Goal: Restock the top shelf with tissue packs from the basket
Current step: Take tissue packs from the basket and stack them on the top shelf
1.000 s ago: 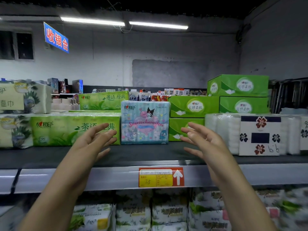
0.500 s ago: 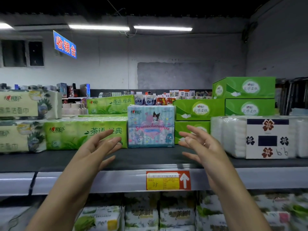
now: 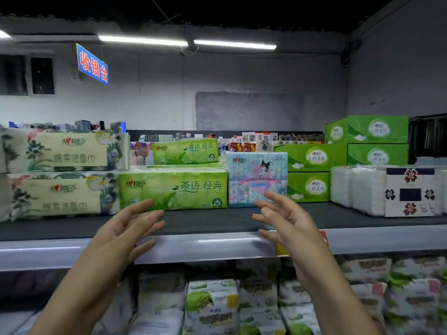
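Spread, relaxed fingers (image 3: pixel 145 215) of left hand (image 3: pixel 125 228) and right hand (image 3: pixel 287 221) hold nothing, above the dark top shelf (image 3: pixel 205 221) front edge. Mid-shelf stands the pastel-blue cartoon-printed film-wrapped tissue pack (image 3: pixel 257 178): probably light, squashy, slippery; clasp its two sides

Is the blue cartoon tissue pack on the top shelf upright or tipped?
Upright: the blue cartoon tissue pack stands on the top shelf, base flat, lettering the right way up.
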